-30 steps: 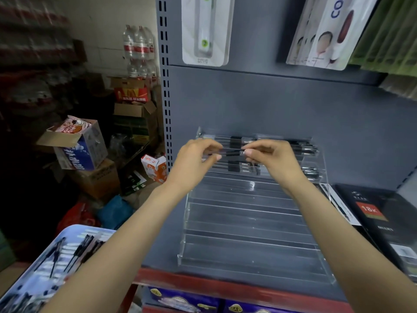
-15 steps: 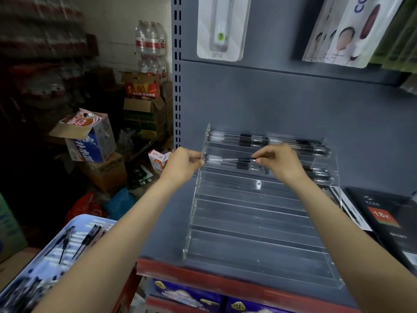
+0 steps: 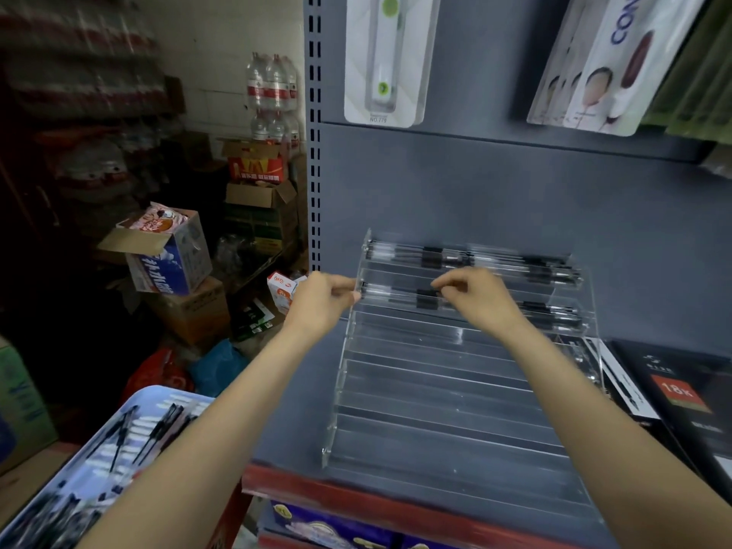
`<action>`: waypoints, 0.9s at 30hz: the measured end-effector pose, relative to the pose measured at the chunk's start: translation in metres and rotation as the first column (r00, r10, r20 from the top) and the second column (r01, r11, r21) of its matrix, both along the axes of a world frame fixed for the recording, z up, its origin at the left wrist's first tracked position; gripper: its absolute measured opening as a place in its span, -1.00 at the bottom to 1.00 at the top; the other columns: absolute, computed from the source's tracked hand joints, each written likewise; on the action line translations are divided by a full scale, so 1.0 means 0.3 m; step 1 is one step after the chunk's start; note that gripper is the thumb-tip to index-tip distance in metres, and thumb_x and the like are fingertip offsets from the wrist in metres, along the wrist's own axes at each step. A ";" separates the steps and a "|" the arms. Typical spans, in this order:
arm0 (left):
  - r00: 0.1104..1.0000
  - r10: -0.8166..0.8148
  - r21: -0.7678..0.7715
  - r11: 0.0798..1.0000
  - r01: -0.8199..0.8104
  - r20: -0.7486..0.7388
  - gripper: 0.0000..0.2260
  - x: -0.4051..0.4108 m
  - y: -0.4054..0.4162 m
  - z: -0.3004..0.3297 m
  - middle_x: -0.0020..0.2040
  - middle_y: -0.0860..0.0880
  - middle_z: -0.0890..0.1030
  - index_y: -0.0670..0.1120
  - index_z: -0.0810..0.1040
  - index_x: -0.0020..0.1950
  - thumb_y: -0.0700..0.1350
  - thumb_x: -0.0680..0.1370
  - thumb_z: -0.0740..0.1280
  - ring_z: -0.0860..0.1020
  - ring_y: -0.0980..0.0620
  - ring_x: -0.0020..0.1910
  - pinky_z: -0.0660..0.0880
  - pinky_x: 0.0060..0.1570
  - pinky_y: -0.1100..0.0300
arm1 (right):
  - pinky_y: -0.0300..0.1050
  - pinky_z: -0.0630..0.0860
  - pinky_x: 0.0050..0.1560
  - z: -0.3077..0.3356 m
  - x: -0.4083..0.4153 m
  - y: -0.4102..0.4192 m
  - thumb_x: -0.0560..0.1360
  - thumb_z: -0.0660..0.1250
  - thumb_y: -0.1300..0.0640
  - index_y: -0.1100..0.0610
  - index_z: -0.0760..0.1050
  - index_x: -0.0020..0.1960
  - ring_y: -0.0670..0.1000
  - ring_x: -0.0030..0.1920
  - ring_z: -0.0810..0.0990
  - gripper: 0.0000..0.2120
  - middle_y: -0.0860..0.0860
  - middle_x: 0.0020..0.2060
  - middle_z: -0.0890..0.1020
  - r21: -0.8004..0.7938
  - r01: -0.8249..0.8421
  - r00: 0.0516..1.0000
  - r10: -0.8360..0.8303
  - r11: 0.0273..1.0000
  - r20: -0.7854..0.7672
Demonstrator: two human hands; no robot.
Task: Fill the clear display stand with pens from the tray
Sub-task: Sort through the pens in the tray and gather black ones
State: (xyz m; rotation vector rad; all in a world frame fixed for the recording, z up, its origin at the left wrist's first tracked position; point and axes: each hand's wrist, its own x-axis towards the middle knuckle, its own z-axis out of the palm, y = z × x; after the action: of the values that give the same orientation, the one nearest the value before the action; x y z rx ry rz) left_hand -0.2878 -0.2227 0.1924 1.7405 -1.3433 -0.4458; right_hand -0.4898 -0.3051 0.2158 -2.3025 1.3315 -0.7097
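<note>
A clear stepped display stand (image 3: 443, 398) sits on the grey shelf. Its top tier holds black pens (image 3: 467, 258); the second tier has pens at the right. A black pen (image 3: 400, 295) lies along the left half of the second tier. My left hand (image 3: 321, 307) is at the stand's left edge, its curled fingertips pinching the pen's left end. My right hand (image 3: 479, 299) pinches the pen near its black grip at mid-tier. A light blue tray (image 3: 79, 461) with several black pens is at the lower left.
Black boxed goods (image 3: 689, 398) lie right of the stand. The shelf has a red front edge (image 3: 356, 497). Packaged items (image 3: 386, 57) hang on the grey back panel above. Cardboard boxes (image 3: 166, 255) and bottled water (image 3: 271, 97) fill the dark storeroom at left.
Both hands carried the pen leftward and down onto the second tier. My left hand slid out to the stand's left edge. The view also shifted slightly.
</note>
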 end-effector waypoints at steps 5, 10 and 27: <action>0.998 0.058 -0.060 0.997 -0.055 0.038 -0.70 -0.038 0.014 0.008 0.19 -0.07 0.58 -0.16 0.50 0.27 -0.22 0.54 0.32 0.50 0.10 0.09 0.34 0.07 0.35 | -0.11 0.45 0.07 -0.005 -0.011 0.001 0.56 0.25 0.05 0.19 0.66 -0.04 0.06 0.00 0.57 -0.73 0.10 -0.05 0.64 0.002 -0.103 0.991 0.103 0.995 -0.088; 0.998 0.064 -0.096 0.993 -0.062 0.019 -0.69 -0.049 0.050 0.012 0.17 -0.02 0.58 -0.11 0.49 0.29 -0.20 0.54 0.32 0.50 0.16 0.04 0.38 0.06 0.35 | -0.34 0.37 0.03 -0.011 -0.015 0.018 0.56 0.25 0.13 0.15 0.63 0.06 -0.07 -0.01 0.54 -0.79 -0.01 0.00 0.63 -0.057 -0.142 0.990 0.141 0.988 -0.025; 0.986 0.157 0.067 0.986 -0.153 -0.054 -0.88 0.439 0.724 -0.312 -0.15 0.04 0.65 -0.07 0.60 0.04 -0.16 0.56 0.29 0.58 0.31 -0.20 0.40 -0.26 0.55 | -0.27 0.45 0.03 -0.285 0.621 0.661 0.57 0.23 0.16 0.06 0.59 0.11 -0.05 -0.02 0.57 -0.80 0.04 0.02 0.63 0.162 -0.460 0.888 0.455 0.873 0.066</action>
State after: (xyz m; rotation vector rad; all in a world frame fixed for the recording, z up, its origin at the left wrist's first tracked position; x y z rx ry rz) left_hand -0.1560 -0.0055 0.0989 1.8536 -1.1537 -0.4524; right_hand -0.3035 -0.1067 0.1302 -2.3250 0.7470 -0.4423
